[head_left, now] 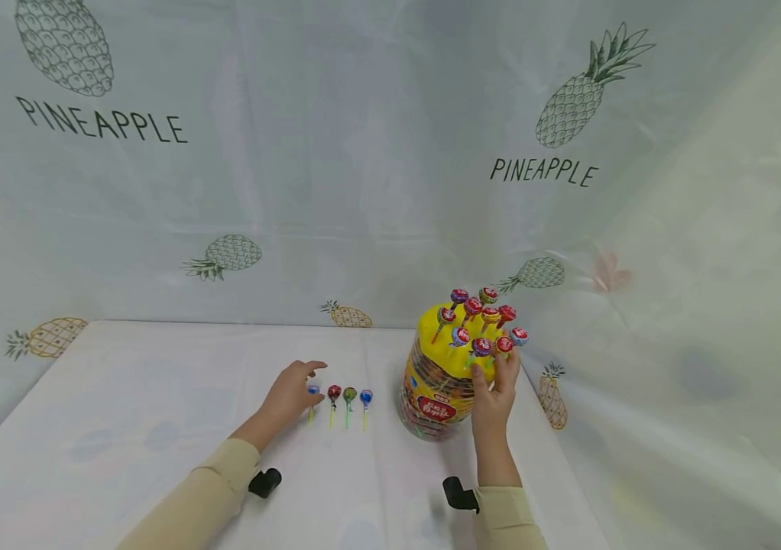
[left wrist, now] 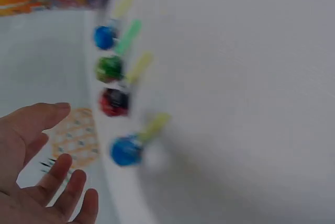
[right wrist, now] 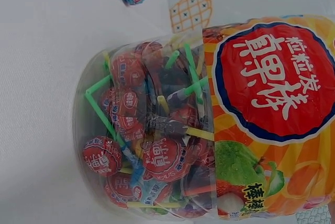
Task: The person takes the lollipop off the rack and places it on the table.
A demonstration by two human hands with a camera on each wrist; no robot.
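My left hand (head_left: 292, 391) is at the left end of a row of several wrapped lollipops, its thumb and fingers spread around the leftmost blue lollipop (head_left: 313, 390). In the left wrist view these fingers (left wrist: 62, 167) are apart from that blue lollipop (left wrist: 126, 150) and hold nothing. My right hand (head_left: 495, 393) reaches up to the yellow lid (head_left: 435, 347) of a large clear jar (right wrist: 86, 114). Its fingertips are at a red lollipop (head_left: 503, 344) at the lid's front right, with the thumb lower at the lid's edge; I cannot tell whether they pinch it.
Several lollipops stand upright in the lid, among them a purple one (head_left: 458, 296). The jar, full of lollipops, stands right of the row on the white table (head_left: 177, 367). A red-wrapped lollipop (head_left: 334, 393) lies in the row. A pineapple-print curtain (head_left: 363, 153) hangs behind.
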